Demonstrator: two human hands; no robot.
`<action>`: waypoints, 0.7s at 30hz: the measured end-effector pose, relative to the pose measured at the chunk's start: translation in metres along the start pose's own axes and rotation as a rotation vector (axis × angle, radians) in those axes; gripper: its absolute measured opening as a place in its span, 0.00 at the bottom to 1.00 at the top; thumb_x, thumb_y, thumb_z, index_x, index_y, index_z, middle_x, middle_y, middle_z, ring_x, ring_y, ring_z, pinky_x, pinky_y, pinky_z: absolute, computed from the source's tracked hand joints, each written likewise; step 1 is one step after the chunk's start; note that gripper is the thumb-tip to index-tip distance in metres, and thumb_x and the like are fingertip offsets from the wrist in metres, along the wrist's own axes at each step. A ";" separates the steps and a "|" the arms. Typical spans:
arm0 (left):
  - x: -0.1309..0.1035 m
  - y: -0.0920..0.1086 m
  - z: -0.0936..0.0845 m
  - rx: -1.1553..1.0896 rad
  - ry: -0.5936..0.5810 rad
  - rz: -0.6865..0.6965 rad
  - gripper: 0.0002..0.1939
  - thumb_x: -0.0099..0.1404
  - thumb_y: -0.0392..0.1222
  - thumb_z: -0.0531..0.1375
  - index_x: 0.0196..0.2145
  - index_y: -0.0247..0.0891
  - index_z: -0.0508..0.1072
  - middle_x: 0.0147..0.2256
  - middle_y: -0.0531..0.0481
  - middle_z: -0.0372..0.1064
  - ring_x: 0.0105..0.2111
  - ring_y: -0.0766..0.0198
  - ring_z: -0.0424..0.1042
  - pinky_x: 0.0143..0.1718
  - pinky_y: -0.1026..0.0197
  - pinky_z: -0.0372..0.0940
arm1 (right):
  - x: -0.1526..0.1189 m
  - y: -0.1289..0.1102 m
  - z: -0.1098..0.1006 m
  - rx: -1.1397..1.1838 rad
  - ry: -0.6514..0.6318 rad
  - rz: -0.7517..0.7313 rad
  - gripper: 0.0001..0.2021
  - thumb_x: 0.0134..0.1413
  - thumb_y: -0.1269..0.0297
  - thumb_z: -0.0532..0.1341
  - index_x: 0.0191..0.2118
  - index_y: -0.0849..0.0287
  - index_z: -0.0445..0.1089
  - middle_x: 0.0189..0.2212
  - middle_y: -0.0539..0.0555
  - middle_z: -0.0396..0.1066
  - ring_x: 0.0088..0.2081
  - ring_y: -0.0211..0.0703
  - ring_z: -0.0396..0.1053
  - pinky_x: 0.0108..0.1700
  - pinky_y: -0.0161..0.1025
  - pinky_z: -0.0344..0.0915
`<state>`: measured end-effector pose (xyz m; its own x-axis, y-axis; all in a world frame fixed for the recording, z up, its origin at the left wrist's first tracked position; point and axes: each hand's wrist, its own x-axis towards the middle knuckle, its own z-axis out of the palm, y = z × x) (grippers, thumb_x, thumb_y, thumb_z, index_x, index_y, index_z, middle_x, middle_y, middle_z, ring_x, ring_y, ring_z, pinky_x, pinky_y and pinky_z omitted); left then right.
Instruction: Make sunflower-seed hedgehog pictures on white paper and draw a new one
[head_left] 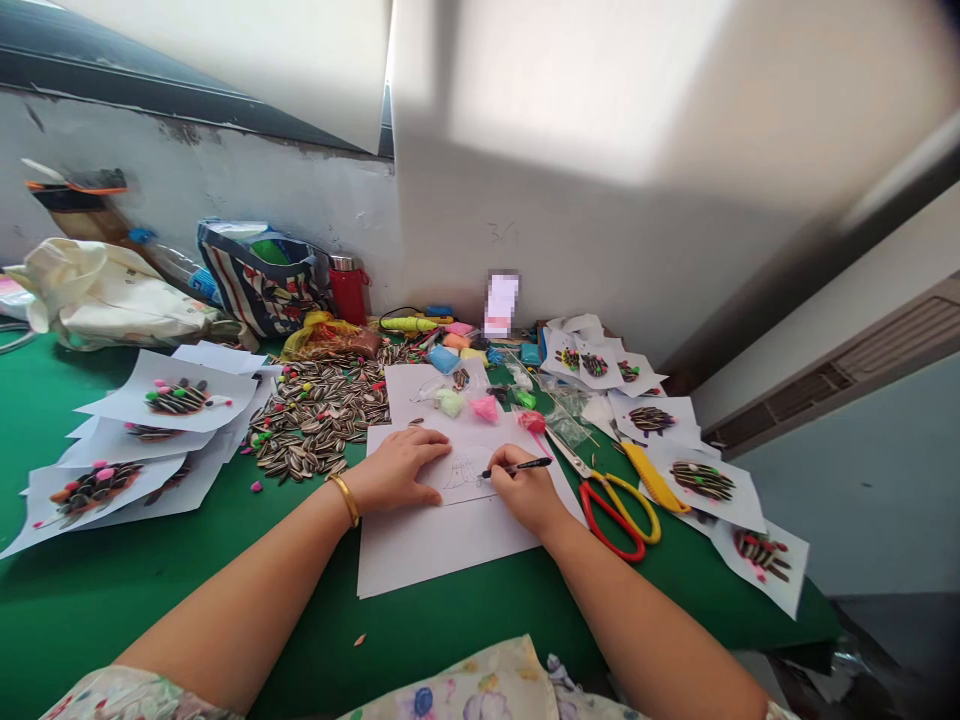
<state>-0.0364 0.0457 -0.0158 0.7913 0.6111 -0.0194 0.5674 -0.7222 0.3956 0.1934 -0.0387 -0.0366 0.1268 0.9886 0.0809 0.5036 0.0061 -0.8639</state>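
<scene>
the drawing lies on paper midway along the surface, inboard of its near edge. sketching appears in hand: right hand grips a pen; left hand, spread and holding nothing, presses alongside. the next stroke calls for still paper. scissors lie toward the right edge.

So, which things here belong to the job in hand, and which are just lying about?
Job in hand:
- black pen, in the right hand
- white drawing sheet, under the left hand
- probably sunflower seeds and scissors

Apparently just lying about:
- red flask
- striped bag
- cream cloth bag
</scene>
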 end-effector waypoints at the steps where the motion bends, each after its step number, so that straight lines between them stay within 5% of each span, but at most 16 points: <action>1: 0.000 0.000 0.000 -0.001 0.002 0.001 0.39 0.52 0.54 0.70 0.60 0.44 0.67 0.61 0.45 0.62 0.63 0.45 0.56 0.64 0.46 0.51 | 0.000 0.000 0.000 0.007 -0.002 0.003 0.05 0.47 0.67 0.55 0.27 0.56 0.67 0.23 0.47 0.67 0.27 0.39 0.63 0.29 0.35 0.57; 10: 0.000 0.000 -0.001 -0.013 0.001 -0.003 0.38 0.52 0.54 0.70 0.60 0.45 0.68 0.61 0.45 0.62 0.63 0.44 0.56 0.64 0.46 0.51 | 0.002 0.009 -0.002 -0.008 0.031 0.011 0.05 0.47 0.67 0.55 0.26 0.55 0.67 0.22 0.47 0.67 0.27 0.40 0.64 0.29 0.36 0.57; 21: 0.001 -0.003 0.002 0.004 0.006 0.003 0.39 0.52 0.55 0.70 0.60 0.45 0.67 0.62 0.45 0.62 0.63 0.45 0.56 0.64 0.46 0.51 | 0.010 0.003 0.002 0.001 -0.017 -0.121 0.10 0.58 0.60 0.56 0.39 0.55 0.72 0.34 0.51 0.74 0.35 0.43 0.70 0.37 0.38 0.64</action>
<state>-0.0369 0.0473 -0.0190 0.7916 0.6109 -0.0125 0.5660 -0.7254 0.3916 0.1947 -0.0286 -0.0393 0.0508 0.9830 0.1765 0.5138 0.1258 -0.8486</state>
